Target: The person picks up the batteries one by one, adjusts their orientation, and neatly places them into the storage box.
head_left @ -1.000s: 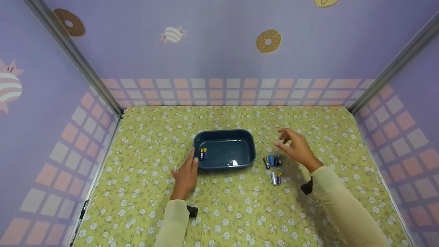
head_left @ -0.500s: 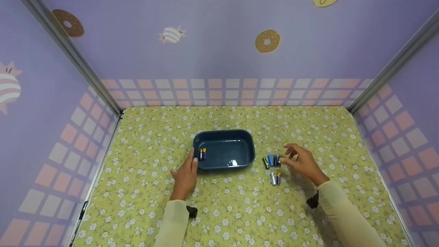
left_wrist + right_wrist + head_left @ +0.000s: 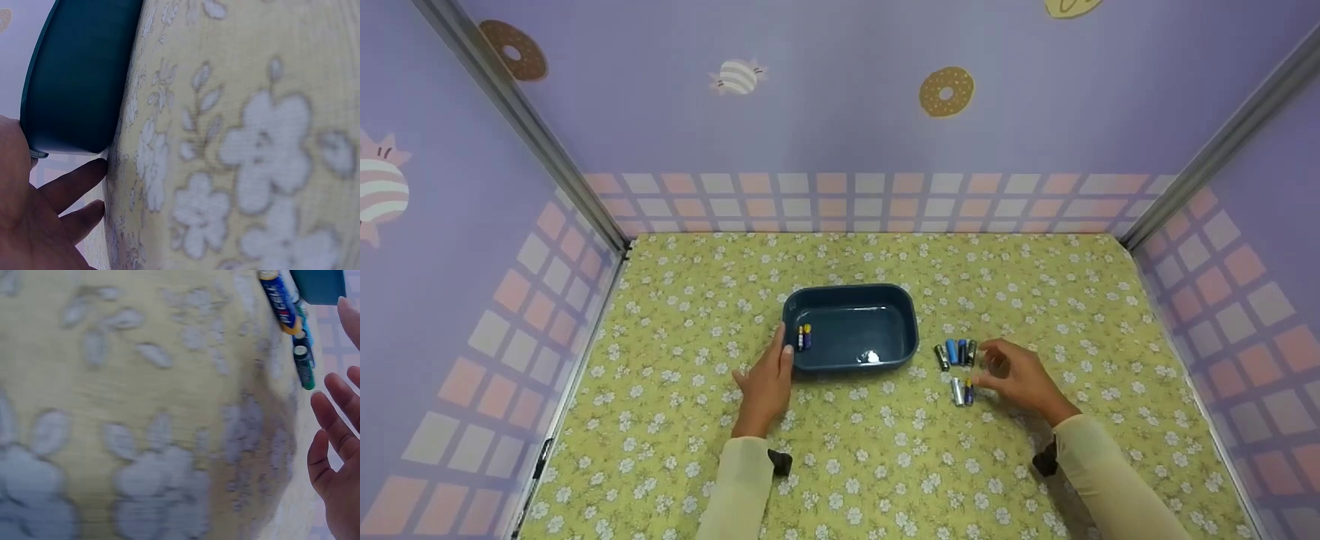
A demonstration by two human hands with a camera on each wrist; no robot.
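A dark teal basin stands mid-table, with two small batteries at its left end. My left hand touches the basin's left rim; in the left wrist view, two straight fingers point toward the tabletop. Right of the basin, my right hand hovers with loosely bent fingers, its thumb close to a purple-and-yellow battery. Beside that lies a silver battery. A row of several dark and blue batteries lies just behind. In the right wrist view, spread fingers stand apart from the purple-and-yellow battery.
A yellow floral cloth covers the table. The purple back wall and side walls enclose it, with metal posts at the corners. Black wrist cameras sit under both sleeves.
My right hand has come down and toward me, from behind the row of batteries to beside the purple-and-yellow one. The left hand and basin look the same.
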